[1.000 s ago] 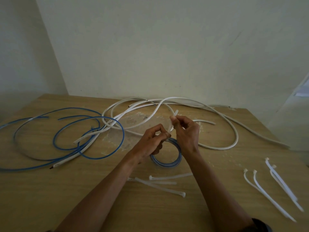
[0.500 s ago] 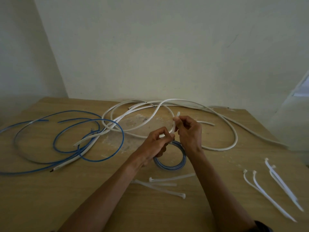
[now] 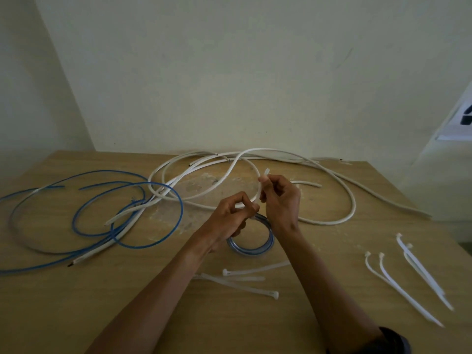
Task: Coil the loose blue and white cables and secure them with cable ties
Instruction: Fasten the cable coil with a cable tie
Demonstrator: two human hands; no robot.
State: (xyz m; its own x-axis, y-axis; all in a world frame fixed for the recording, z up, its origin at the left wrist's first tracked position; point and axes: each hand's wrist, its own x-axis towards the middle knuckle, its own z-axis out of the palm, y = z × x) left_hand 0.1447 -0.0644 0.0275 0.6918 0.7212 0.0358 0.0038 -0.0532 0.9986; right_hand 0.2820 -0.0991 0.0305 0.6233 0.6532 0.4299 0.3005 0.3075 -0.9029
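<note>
Pale plaster wall [image 3: 229,72] backs a wooden table [image 3: 76,302] on which all parts lie.

Grip state: the right hand [image 3: 281,200] pinches a white cable tie [image 3: 260,192] between thumb and forefinger, the other fingers curled in; the tie's free end stands up just above the pinch. The left hand [image 3: 229,215] closes thumb and forefinger on the tie's lower end, fingertips nearly touching the right hand.

Task item: the coiled blue cable [image 3: 250,252] lies directly beneath both hands, its far rim covered by them. Whether the tie passes round the coil cannot be told; the tie's head is hidden in the fingers.

Loose blue cables [image 3: 181,213] spread well out to the left of the grip. Loose white cables [image 3: 354,205] loop behind it and to its right. Spare ties [image 3: 255,269] lie between the forearms, nearer the person; more ties [image 3: 421,275] lie well apart on the right.

Markings: a white sheet [image 3: 459,123] at the far right edge carries a dark mark, cut off and unreadable.
</note>
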